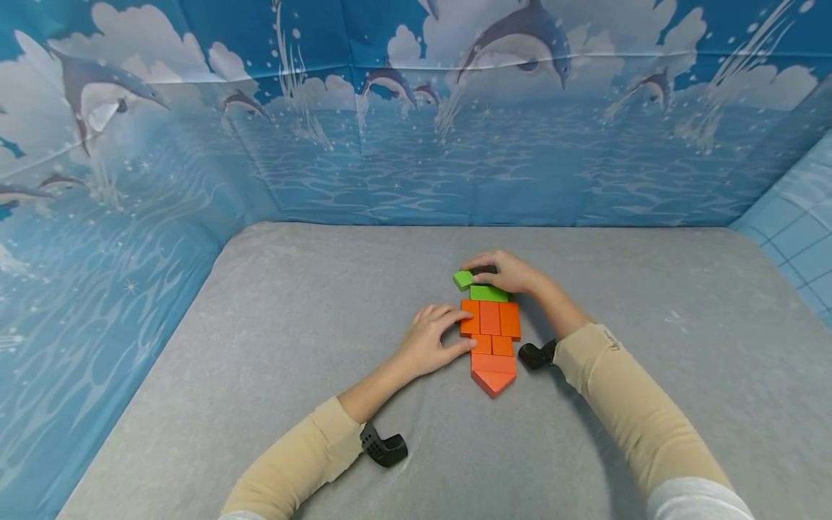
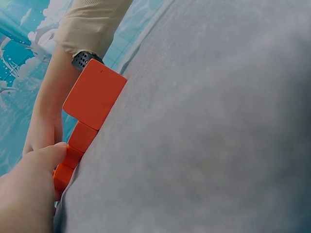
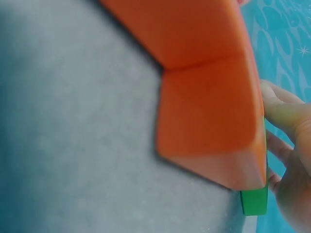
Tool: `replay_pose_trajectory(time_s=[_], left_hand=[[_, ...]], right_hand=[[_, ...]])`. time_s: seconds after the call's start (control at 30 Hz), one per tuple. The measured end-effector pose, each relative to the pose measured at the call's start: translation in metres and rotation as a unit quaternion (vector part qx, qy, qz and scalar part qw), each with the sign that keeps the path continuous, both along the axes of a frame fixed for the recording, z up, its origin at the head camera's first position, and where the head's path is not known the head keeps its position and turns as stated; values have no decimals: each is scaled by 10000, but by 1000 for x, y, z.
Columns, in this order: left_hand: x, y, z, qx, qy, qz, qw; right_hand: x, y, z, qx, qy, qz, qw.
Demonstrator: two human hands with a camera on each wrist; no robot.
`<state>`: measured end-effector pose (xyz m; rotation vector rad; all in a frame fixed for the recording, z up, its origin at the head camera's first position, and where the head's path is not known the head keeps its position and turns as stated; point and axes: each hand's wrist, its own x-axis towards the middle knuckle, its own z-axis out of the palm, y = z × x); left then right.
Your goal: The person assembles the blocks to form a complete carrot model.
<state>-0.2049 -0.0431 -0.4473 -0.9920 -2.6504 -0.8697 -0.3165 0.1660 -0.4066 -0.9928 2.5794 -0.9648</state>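
Several orange blocks lie together on the grey surface, ending in an orange triangular block at the near end. My left hand rests at their left side, thumb and forefinger apart, both fingertips touching orange blocks. In the left wrist view, my left thumb lies against the orange blocks. A long green block adjoins the far end. Beyond it, my right hand pinches a small green block at its fingertips. In the right wrist view, orange blocks partly hide the green pieces.
The grey cloth surface reaches back to a blue dolphin-print curtain, which also stands along the left. A black wrist device is on the left wrist, and another black wrist device is on the right, near the orange blocks.
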Motion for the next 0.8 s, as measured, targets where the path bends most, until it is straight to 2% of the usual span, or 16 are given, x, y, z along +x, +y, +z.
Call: replay_pose_trajectory(time_s=[0.37, 0.8], left_hand=[[0, 0, 1, 62, 36, -27, 10000], [-1, 2, 1, 5, 11, -27, 10000]], right_hand=[[1, 1, 1, 4, -2, 149, 9999], [4, 3, 3, 24, -108, 40, 9999]])
